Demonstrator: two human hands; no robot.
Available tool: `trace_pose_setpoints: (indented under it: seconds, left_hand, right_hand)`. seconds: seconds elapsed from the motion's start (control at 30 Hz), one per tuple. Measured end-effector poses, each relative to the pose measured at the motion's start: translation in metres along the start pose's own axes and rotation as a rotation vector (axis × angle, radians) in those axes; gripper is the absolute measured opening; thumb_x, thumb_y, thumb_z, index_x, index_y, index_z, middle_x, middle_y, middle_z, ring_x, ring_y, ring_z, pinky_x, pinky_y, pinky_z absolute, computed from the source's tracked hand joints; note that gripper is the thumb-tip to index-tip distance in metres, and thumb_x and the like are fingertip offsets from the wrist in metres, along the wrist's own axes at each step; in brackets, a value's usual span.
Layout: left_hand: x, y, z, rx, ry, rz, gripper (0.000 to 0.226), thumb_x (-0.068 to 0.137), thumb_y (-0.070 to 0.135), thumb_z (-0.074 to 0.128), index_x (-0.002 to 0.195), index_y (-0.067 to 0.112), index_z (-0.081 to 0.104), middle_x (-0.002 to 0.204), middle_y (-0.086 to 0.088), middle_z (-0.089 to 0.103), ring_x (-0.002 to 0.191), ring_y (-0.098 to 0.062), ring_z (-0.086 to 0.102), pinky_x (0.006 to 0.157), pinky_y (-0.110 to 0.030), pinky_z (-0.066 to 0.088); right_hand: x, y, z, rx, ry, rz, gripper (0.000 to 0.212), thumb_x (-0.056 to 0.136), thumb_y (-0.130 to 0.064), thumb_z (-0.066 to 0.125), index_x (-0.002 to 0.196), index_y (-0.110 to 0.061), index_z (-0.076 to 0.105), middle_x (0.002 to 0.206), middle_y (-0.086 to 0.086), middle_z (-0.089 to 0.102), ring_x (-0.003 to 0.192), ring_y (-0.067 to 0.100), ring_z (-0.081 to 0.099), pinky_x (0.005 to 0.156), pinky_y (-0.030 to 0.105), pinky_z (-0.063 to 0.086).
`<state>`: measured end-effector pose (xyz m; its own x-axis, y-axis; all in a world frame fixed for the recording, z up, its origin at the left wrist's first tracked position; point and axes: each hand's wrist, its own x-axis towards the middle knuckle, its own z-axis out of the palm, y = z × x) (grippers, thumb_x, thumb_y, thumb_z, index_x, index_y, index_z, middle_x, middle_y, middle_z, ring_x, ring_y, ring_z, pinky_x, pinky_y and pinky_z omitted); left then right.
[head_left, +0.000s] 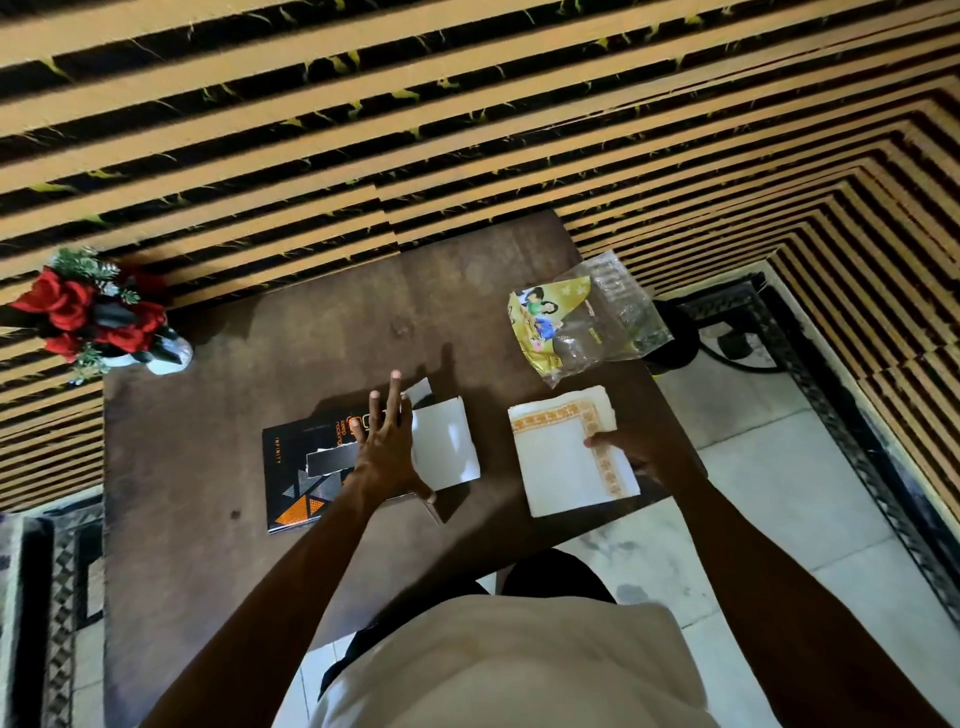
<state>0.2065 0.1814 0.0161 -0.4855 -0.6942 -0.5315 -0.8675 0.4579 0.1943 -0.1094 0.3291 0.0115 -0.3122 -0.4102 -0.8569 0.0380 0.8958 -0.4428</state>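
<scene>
It's dim and warm in here: the dark table (208, 441) swallows most of the light, while the white paper (445, 447) and the napkin (558, 462) glow almost washed out. Light falls from above and behind the person, so the left hand (384, 441) throws a soft shadow forward across the wood, and the clear plastic bag (621, 312) catches small glints. The striped wall (467, 130) bends and smears towards the edges, and the red flowers (88, 312) look soft.

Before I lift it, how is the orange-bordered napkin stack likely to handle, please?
Likely light and floppy: the napkin stack looks thin and soft. Its separate layers show at the far edge, so they may slide apart.
</scene>
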Motion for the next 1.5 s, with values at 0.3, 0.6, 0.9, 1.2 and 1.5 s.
trace_pose_setpoints:
  seconds: [0.3, 0.6, 0.9, 1.2, 1.5]
  left_hand:
    - [-0.004, 0.000, -0.005, 0.004, 0.004, 0.019, 0.155, 0.043, 0.058, 0.088, 0.152, 0.006, -0.010, 0.157, -0.014, -0.029, 0.145, -0.044, -0.018, 0.111, -0.069, 0.005]
    - [-0.006, -0.005, -0.007, -0.091, 0.052, 0.036, 0.154, 0.039, 0.052, 0.092, 0.154, 0.013, -0.003, 0.158, -0.016, -0.027, 0.146, -0.045, -0.012, 0.110, -0.072, 0.008]
    - [-0.002, -0.018, -0.013, -0.213, 0.016, 0.092, 0.149, 0.044, 0.042, 0.094, 0.154, 0.016, -0.003, 0.154, -0.018, -0.034, 0.144, -0.046, -0.021, 0.111, -0.072, 0.002]
    - [-0.002, -0.025, -0.016, -0.316, 0.030, 0.078, 0.141, 0.049, 0.035, 0.093, 0.154, 0.011, 0.001, 0.154, -0.012, -0.038, 0.148, -0.040, -0.003, 0.119, -0.058, 0.016]
    - [-0.003, -0.041, -0.016, -0.377, 0.026, 0.102, 0.141, 0.047, 0.028, 0.096, 0.154, 0.018, 0.005, 0.159, -0.008, -0.027, 0.148, -0.038, 0.009, 0.115, -0.049, 0.033]
  right_hand:
    - [-0.006, -0.014, 0.025, 0.001, -0.203, -0.039, 0.046, 0.085, -0.016, 0.068, 0.126, -0.016, 0.049, 0.124, 0.011, 0.061, 0.101, 0.026, 0.059, 0.063, 0.035, 0.055]
    - [-0.002, -0.062, 0.067, 0.370, -0.269, -0.277, 0.051, 0.087, 0.004, 0.058, 0.135, -0.006, 0.047, 0.108, 0.009, 0.071, 0.084, 0.016, 0.070, 0.068, 0.030, 0.060]
    - [0.012, -0.063, 0.111, 0.207, -0.205, -0.235, 0.042, 0.095, 0.004, 0.042, 0.137, 0.001, 0.043, 0.118, 0.013, 0.061, 0.097, 0.024, 0.061, 0.064, 0.019, 0.051]
    - [0.019, -0.084, 0.118, -0.180, -0.180, -0.255, 0.038, 0.099, -0.010, 0.033, 0.136, -0.011, 0.044, 0.114, 0.006, 0.050, 0.075, 0.009, 0.052, 0.031, 0.009, 0.039]
    - [0.055, -0.082, 0.138, 0.154, -0.176, -0.157, 0.026, 0.101, -0.016, 0.036, 0.106, -0.006, 0.059, 0.085, -0.001, 0.071, 0.087, 0.022, 0.060, 0.044, 0.018, 0.050]
